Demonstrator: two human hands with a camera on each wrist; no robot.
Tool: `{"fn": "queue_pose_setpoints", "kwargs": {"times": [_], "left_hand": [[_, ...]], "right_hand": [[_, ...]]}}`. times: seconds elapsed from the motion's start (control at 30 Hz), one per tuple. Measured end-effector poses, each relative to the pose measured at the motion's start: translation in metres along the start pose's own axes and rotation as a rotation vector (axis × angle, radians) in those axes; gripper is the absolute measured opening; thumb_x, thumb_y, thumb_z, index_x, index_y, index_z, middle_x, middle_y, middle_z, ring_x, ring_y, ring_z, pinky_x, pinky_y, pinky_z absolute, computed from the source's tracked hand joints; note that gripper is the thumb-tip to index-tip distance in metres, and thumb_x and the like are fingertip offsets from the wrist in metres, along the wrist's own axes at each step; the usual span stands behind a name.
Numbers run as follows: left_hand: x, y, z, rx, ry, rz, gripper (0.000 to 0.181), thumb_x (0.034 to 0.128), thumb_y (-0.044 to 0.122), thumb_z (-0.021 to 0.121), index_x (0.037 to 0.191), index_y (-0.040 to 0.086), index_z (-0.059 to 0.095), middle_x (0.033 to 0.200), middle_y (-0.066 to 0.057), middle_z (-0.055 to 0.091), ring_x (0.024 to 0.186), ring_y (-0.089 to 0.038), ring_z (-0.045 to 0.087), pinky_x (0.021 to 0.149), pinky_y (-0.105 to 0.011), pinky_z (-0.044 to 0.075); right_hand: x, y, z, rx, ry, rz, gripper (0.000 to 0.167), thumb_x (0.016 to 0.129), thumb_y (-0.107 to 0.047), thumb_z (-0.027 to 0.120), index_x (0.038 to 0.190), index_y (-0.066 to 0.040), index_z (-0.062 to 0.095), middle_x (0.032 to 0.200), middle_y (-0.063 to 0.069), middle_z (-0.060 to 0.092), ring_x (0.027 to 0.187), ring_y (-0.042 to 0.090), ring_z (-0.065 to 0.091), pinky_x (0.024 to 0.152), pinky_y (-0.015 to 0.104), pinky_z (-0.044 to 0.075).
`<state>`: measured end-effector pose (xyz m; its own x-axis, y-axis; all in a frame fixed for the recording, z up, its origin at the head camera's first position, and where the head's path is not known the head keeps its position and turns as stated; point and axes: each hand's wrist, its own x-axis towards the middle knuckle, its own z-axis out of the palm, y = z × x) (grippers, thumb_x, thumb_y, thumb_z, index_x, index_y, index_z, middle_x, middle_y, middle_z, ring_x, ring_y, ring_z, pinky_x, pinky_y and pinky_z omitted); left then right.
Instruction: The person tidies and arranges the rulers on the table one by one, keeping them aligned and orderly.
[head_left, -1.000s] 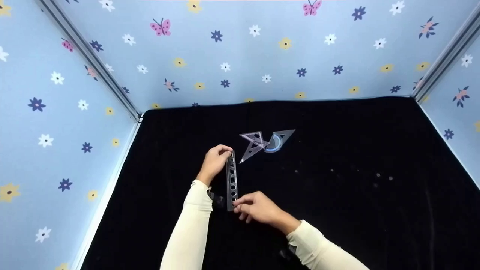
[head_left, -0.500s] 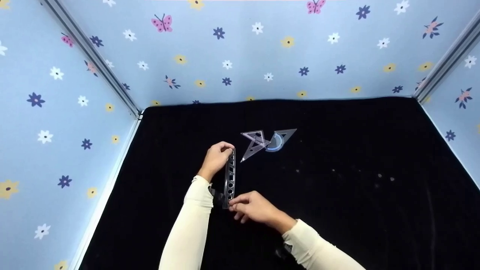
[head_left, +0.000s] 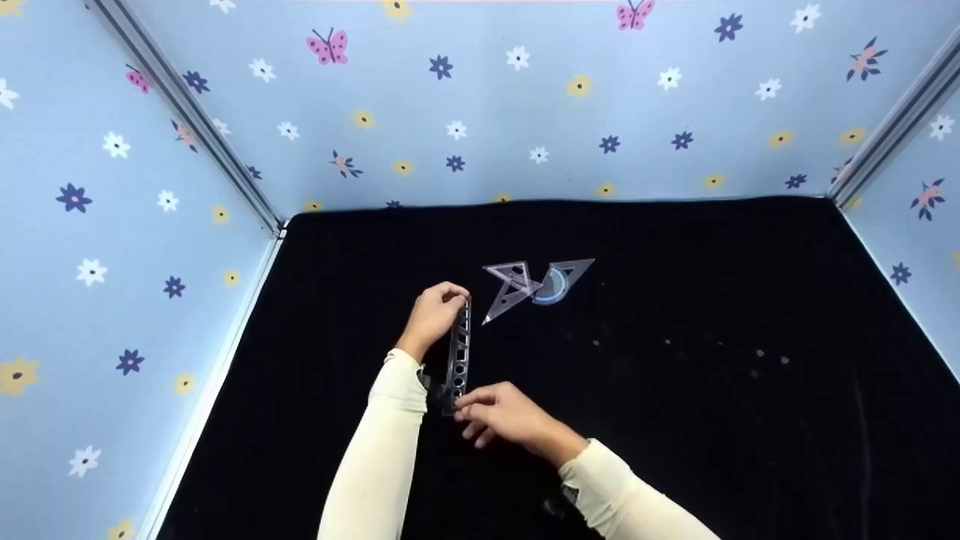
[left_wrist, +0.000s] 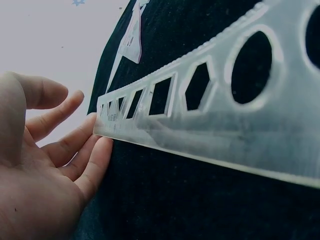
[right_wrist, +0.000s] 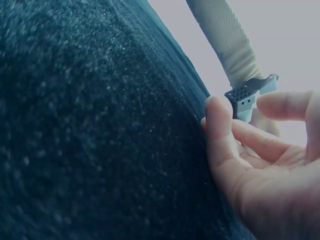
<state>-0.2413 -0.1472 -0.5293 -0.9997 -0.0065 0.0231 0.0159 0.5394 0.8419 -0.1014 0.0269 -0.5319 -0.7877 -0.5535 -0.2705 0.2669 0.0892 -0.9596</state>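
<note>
A clear ruler with a row of cut-out shapes lies lengthwise over the black cloth. At its far end is my left hand. In the left wrist view, fingertips of that hand touch the end of the ruler, with the thumb standing apart from it. My right hand touches the near end with its fingertips. In the right wrist view, thumb and forefinger of that hand are spread apart, and the ruler cannot be made out there.
Right of the ruler's far end, two purplish set squares overlap. Beside them a protractor with a blue arc overlaps a clear set square. Flower-patterned panels enclose the black cloth. Each wrist carries a small camera.
The ruler's near end has swung slightly left, together with my right hand. My left hand has moved only a little. The set squares and protractor stay in place.
</note>
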Motion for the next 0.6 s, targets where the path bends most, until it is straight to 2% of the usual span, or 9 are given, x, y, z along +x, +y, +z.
{"fn": "queue_pose_setpoints", "kwargs": {"times": [0.2,0.43,0.6], "left_hand": [[-0.0007,0.0,-0.0013,-0.007,0.01,-0.012,0.018,0.0928,0.014,0.061,0.102,0.009,0.075,0.1,-0.003,0.072,0.094,-0.02,0.062,0.088,-0.034,0.047],[-0.0006,0.0006,-0.0004,-0.013,0.007,-0.017,0.018,0.0926,0.015,0.061,0.102,0.009,0.075,0.092,-0.003,0.07,0.084,-0.019,0.062,0.081,-0.033,0.047],[-0.0014,-0.001,-0.0006,-0.051,0.012,0.014,0.017,0.0914,0.01,0.062,0.102,0.005,0.075,0.105,-0.006,0.072,0.099,-0.02,0.064,0.091,-0.033,0.047]], "right_hand": [[0.0017,0.0004,-0.0003,-0.015,-0.017,0.004,0.03,0.095,-0.007,0.059,0.12,0.007,0.067,0.101,0.017,0.071,0.076,0.024,0.071,0.059,0.033,0.059],[0.0025,0.0001,-0.0023,-0.102,-0.012,-0.011,0.029,0.094,-0.007,0.059,0.118,0.005,0.069,0.091,0.014,0.071,0.064,0.018,0.066,0.053,0.033,0.057],[0.0041,0.0004,-0.0024,-0.143,-0.019,-0.023,0.029,0.094,-0.009,0.061,0.119,0.003,0.069,0.087,0.016,0.071,0.062,0.018,0.065,0.052,0.034,0.057]]}}
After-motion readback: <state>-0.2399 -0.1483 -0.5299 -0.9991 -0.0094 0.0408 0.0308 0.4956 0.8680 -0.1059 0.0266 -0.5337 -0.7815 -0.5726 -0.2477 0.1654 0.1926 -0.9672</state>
